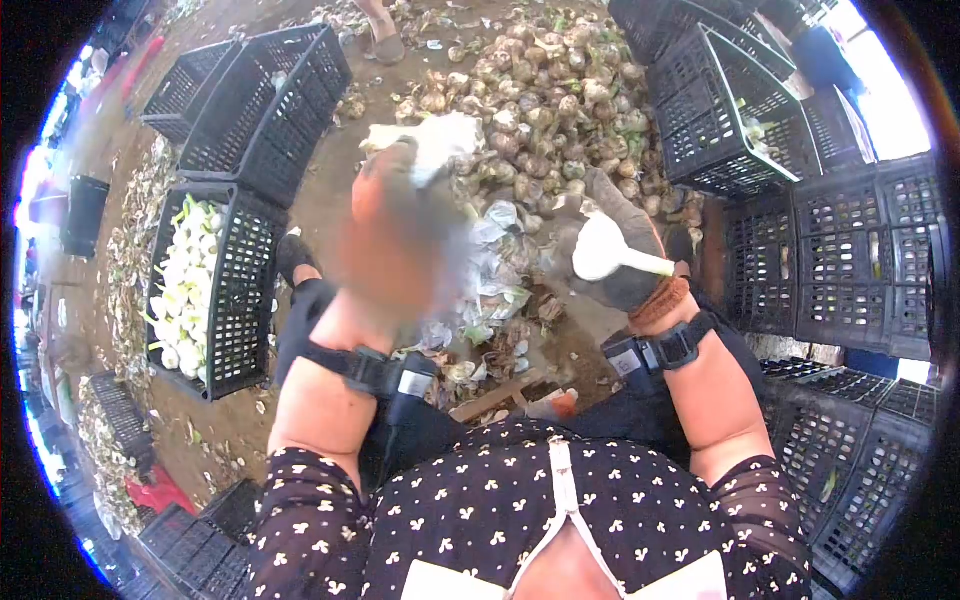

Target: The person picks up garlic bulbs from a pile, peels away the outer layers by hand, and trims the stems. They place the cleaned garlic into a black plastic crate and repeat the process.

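Observation:
A white, cleaned garlic bulb (598,250) with a short cut stem lies across the palm of my right hand (645,288), which wears a dark, brown-cuffed glove. The thumb and fingers hold it, though some fingers are hidden. My left hand (392,245), in an orange and grey glove, is smeared by motion, so its fingers and anything in them cannot be made out. It is close to a white cloth-like thing (440,140). Beyond both hands spreads a heap of unpeeled garlic bulbs (550,90). Pale papery skins (495,250) are piled between my hands.
A black crate (240,290) at left holds several cleaned garlic bulbs (185,290). More black crates (270,100) stand behind it. Stacked crates (840,240) line the right side. Loose skins litter the floor. Another person's foot (388,48) shows at the top.

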{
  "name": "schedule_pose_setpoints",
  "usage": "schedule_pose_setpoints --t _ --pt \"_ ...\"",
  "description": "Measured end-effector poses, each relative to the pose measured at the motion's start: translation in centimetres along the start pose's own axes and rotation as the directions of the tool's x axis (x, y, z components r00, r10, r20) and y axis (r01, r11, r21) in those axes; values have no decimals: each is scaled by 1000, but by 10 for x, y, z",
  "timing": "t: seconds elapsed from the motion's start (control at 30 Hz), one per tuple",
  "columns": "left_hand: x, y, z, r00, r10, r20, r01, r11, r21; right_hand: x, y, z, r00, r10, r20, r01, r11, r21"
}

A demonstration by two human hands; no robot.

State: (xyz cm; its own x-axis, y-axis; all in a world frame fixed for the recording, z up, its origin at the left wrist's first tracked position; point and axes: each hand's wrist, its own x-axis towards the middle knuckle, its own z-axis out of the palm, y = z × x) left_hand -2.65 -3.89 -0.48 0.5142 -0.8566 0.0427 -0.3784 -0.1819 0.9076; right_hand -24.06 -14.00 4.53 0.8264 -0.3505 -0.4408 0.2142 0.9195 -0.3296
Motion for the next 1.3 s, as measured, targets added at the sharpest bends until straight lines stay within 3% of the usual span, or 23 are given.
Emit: schedule_pose_setpoints --t 0.03,0.07,0.13,0.17,0.2,0.23,0.27,0.3,0.33,0.4,0.43,0.57,0.63,0.9,0.97,1.03,1.07,1.13,1.17,1.2,1.23,1.27,1.3 --pt "0 -3 -7 984 130 124 -160 947 278 0 -2 -1 993 13 120 3 991 -133" --pt "1 -5 -9 938 214 273 -330 795 510 -1 -2 0 992 17 121 0 991 -135" --pt "-2 5 -4 941 176 291 -306 808 503 -8 2 19 947 -101 -305 33 975 -220" --pt "-7 11 2 940 132 314 -281 822 495 -5 5 2 988 -83 -132 61 984 -168" --pt "-13 20 9 936 86 340 -254 835 488 -2 9 -17 989 -70 -134 47 984 -170" --pt "-17 29 14 930 43 366 -230 845 483 2 13 -34 974 -217 -68 159 865 -476" --pt "-18 36 17 920 2 393 -208 851 481 2 14 -46 941 -335 46 264 642 -720" --pt "-19 42 18 942 46 333 -175 913 368 -8 10 -37 962 -253 108 249 634 -732" --pt "-21 53 20 944 44 328 -172 912 372 -13 10 -24 962 -248 112 249 635 -732" --pt "-25 71 24 950 130 283 -226 913 339 -18 9 0 972 -231 32 226 897 -381" --pt "-25 68 27 960 134 245 -234 865 443 -21 10 4 966 -259 6 236 871 -432" --pt "-28 73 24 958 177 226 -256 885 389 -16 8 -6 932 -356 -71 247 763 -597" --pt "-32 67 31 932 301 199 -354 873 336 -19 12 1 940 -327 -98 197 755 -625" --pt "-32 79 13 873 426 238 -488 771 408 -28 5 26 970 -237 -61 153 781 -606" --pt "-30 82 8 870 426 248 -493 770 405 -33 2 29 988 -148 -50 72 717 -693" --pt "-25 82 3 804 454 385 -592 675 440 -35 1 28 998 -61 -25 21 645 -764" --pt "-26 81 4 807 447 386 -587 678 443 -36 2 27 1000 23 -5 -17 559 -829" --pt "-24 84 9 887 286 362 -453 685 571 -31 4 27 999 -33 -12 9 587 -810" --pt "-23 70 14 899 408 159 -433 777 457 -28 4 26 992 -123 -32 54 635 -770" --pt "-24 74 15 895 416 163 -442 774 453 -27 3 23 975 -213 -61 103 679 -727" --pt "-28 79 16 949 181 257 -276 873 402 -25 5 14 949 -289 -126 114 687 -717" --pt "-33 82 16 932 -60 357 -83 924 373 -23 8 10 946 -298 -125 123 689 -714" --pt "-43 87 24 910 -76 408 -104 910 402 -20 12 7 922 -378 -84 184 618 -764"
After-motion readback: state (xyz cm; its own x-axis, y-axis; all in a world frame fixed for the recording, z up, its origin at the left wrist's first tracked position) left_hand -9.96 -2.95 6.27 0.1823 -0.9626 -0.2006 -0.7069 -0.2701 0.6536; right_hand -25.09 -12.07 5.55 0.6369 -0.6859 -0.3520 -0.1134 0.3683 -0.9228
